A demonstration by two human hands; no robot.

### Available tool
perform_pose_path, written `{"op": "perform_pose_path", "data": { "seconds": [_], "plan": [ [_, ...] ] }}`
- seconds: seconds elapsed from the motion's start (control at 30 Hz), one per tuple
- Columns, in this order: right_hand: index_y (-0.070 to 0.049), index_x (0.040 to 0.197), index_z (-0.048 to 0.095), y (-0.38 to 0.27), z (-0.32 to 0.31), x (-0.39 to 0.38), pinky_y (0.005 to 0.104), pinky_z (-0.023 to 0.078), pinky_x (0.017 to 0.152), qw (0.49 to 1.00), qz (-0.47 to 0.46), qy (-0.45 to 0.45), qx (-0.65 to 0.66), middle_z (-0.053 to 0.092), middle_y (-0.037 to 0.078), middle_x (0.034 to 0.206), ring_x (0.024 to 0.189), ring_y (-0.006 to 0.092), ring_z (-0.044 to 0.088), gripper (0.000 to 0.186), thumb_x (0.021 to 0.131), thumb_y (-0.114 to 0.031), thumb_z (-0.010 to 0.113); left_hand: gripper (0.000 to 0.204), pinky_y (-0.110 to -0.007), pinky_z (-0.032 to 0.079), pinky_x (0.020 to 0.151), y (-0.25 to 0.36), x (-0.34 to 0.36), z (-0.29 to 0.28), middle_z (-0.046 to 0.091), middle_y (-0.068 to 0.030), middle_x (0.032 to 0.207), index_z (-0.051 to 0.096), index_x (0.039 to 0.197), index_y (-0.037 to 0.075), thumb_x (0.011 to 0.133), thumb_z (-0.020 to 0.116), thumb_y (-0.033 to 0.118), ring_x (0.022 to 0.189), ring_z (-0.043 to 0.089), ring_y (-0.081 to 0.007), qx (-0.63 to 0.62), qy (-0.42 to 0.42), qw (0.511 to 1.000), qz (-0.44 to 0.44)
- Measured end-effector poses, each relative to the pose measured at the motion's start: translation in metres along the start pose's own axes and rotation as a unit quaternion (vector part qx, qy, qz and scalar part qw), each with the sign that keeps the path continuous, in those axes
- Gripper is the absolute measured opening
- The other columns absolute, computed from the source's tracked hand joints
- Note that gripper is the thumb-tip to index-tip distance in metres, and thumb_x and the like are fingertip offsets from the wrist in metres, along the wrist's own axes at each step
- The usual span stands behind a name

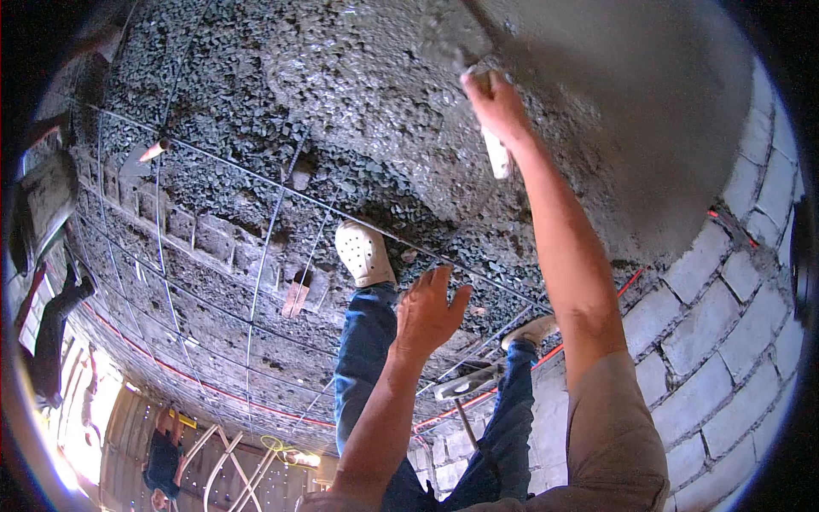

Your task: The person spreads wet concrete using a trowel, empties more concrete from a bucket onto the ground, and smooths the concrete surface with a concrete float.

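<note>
My right hand (499,107) is closed around the pale handle of a trowel (497,155), reaching out over wet grey concrete (614,119). The grey blade lies against the concrete beyond my fist, partly blurred. Smooth concrete spreads to the right of it; rougher, stony mix (367,94) lies to the left. My left hand (429,311) hangs in front of my left leg, thumb apart and fingers extended, with nothing in it. Below its fingers runs a thin steel rod (367,224) over dark gravel (230,119).
A grid of steel rods (266,235) crosses the left side. Another trowel (153,151) lies near the far left. A block wall (725,341) borders the right. A person in dark clothes (60,316) is at the left edge; another person (162,456) appears lower left. An orange line (550,354) runs behind my shoes.
</note>
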State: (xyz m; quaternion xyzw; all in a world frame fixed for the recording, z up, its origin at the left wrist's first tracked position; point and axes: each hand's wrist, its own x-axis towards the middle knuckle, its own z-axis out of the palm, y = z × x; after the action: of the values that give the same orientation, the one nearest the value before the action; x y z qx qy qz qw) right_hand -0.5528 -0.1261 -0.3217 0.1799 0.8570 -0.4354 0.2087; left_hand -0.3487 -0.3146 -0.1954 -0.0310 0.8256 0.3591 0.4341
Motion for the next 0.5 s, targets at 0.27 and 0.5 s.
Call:
{"op": "perform_pose_path", "data": {
  "seconds": [0.27,0.5],
  "plan": [
    [0.007,0.103,0.053,-0.042,0.080,0.027,0.0450,0.049,0.080,0.995,-0.005,-0.099,0.033,0.064,0.023,0.091,0.088,0.0349,0.063,0.051,0.091,-0.043,0.050,0.048,-0.045,0.044,0.090,-0.008,0.003,-0.004,0.057,-0.0239,0.113,0.052,0.118,0.000,0.086,0.058,0.035,0.106,0.055,-0.0401,-0.012,-0.014,1.000,-0.007],
    [-0.001,0.113,0.043,-0.040,0.064,-0.035,0.0408,0.051,0.061,0.984,-0.007,-0.114,-0.140,0.063,0.016,0.084,0.070,0.0253,0.062,0.043,0.091,-0.038,0.050,0.046,-0.046,0.042,0.091,0.006,0.010,0.001,0.056,-0.0269,0.114,0.052,0.118,-0.001,0.087,0.057,0.032,0.109,0.053,-0.0410,-0.016,-0.026,1.000,0.006]
  ]
}}
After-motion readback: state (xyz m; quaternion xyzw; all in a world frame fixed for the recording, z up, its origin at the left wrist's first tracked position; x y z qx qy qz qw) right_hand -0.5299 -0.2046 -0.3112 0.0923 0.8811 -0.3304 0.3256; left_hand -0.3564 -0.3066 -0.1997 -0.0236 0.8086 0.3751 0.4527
